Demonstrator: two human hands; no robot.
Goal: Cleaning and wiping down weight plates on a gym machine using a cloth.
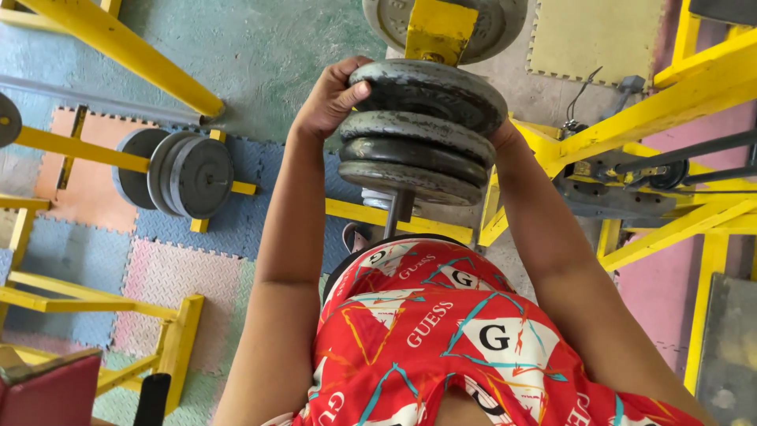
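Head view: a dumbbell [418, 134] with four stacked grey plates stands upright over a red patterned shirt [441, 339]. Left hand [331, 99] curls round the top plate; right hand [505, 134] mostly hidden, grip unclear. Three plates [185, 173] sit on a yellow rack [118, 51]. Coloured foam floor tiles [181, 276] lie below.

You hold a dumbbell [422, 130] upright in front of your chest, its upper stack of four worn grey iron plates fanned slightly, the top one tilted toward the camera. Your left hand [331, 99] grips the top plate's rim, thumb over the edge; your right hand [505, 134] is mostly hidden behind the plates. The steel bar drops down to your red shirt.
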